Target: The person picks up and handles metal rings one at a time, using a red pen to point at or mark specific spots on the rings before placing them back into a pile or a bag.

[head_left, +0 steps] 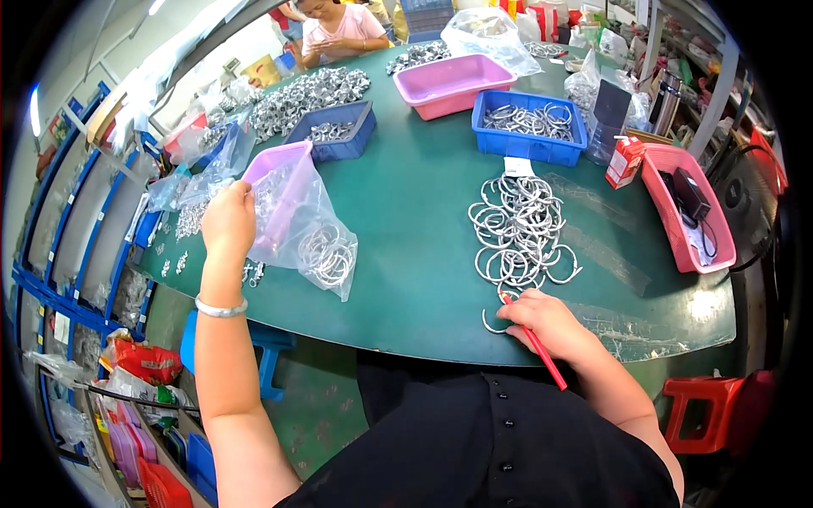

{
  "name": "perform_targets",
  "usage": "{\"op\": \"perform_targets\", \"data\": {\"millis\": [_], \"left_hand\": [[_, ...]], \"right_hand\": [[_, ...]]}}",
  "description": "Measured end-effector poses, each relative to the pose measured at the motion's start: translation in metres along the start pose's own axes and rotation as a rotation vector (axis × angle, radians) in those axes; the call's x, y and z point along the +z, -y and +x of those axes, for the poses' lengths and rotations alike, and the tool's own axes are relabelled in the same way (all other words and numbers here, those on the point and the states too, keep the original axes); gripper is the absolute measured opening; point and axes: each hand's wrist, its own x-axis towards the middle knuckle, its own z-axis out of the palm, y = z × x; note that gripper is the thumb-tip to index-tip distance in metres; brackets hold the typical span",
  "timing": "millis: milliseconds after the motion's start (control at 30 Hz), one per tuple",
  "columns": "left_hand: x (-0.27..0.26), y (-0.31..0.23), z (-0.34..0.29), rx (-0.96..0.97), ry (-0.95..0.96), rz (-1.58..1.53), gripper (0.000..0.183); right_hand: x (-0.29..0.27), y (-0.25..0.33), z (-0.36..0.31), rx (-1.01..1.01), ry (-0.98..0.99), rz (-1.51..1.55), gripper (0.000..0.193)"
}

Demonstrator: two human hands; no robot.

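Observation:
My left hand (pixel 229 218) is closed on the edge of a clear plastic bag (pixel 288 199) at the left of the table. The bag hangs over a pink-purple plastic basket (pixel 296 157), and a few metal rings (pixel 328 256) lie in its lower corner. My right hand (pixel 546 322) grips a red pen (pixel 546 360) near the table's front edge. Its fingertips are also at an open metal ring (pixel 493 323); whether they pinch it I cannot tell. Just beyond lies a heap of silvery hinged rings (pixel 517 224).
Behind the heap stands a blue bin (pixel 529 146) of rings, beside a pink tub (pixel 453 85). A smaller blue bin (pixel 343 131) and a pile of metal parts (pixel 309 97) are at far left. A pink basket (pixel 690 212) and red carton (pixel 625 161) stand right. Another person (pixel 343 34) sits opposite.

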Motion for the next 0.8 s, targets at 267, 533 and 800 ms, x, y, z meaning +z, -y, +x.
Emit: {"op": "perform_targets", "data": {"millis": [267,533,800], "left_hand": [[-0.014,-0.027,-0.008,0.009,-0.109,-0.239,0.015],[0.001,-0.116,-0.077,0.249,0.002,-0.801,0.007],[0.040,-0.195,-0.160,-0.332,1.139,-1.577,0.021]], "right_hand": [[0.006,-0.007,-0.004,-0.031,0.025,-0.087,0.021],[0.008,-0.010,-0.002,-0.113,0.026,-0.145,0.021],[0.008,-0.005,0.004,-0.197,-0.151,-0.064,0.025]]}}
